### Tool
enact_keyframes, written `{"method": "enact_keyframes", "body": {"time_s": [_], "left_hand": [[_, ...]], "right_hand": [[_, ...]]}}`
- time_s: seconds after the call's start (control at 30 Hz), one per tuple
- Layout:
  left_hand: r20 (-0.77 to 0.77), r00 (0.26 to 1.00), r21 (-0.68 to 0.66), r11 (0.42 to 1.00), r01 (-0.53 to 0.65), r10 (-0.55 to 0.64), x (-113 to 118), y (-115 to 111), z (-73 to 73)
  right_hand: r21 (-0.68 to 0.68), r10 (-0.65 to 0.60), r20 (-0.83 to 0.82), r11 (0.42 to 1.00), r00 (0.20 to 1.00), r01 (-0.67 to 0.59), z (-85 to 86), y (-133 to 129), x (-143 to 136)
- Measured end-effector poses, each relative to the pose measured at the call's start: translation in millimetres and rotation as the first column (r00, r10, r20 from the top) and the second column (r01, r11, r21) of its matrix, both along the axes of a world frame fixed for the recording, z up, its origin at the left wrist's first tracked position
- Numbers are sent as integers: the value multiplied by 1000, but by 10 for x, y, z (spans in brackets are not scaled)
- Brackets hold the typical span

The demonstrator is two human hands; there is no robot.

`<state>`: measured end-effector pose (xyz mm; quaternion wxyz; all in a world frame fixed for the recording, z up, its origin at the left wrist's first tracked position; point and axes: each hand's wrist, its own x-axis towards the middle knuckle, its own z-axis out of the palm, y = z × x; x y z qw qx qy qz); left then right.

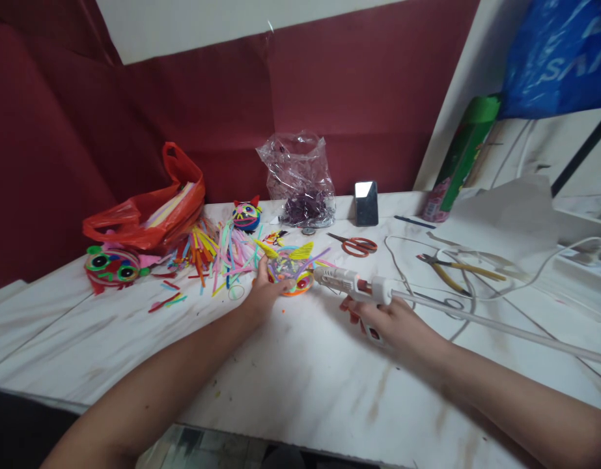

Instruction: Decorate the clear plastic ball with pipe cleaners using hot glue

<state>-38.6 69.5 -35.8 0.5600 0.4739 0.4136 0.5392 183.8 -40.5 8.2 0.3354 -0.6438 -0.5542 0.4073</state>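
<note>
My left hand (269, 286) grips a colourful pipe-cleaner animal head (291, 266) with yellow ears and a red eye, keeping it at the table's middle. In my right hand (378, 317) is a white hot glue gun (342, 280), its fingers wrapped round the handle. The gun's nozzle points left, at or very near the head's right edge; whether it touches I cannot tell. A long pale glue stick (476, 320) runs out of the gun's back to the right.
Pipe-cleaner pieces (232, 251), a finished-looking head (115, 267), another small head (246, 215) and a red bag (148, 218) lie left. Scissors (359, 245), a phone (366, 203) and a clear bag (303, 176) stand or lie behind. Pliers (451, 270) and a white cable (392, 251) are right.
</note>
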Motion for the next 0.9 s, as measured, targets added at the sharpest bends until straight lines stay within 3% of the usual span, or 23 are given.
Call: {"method": "enact_keyframes", "body": {"time_s": [0.9], "left_hand": [[-6,1000,2,1000,-28,28,28,-41,66]], "right_hand": [[20,5,-42,1000,999,-4,-92,56,63]]}}
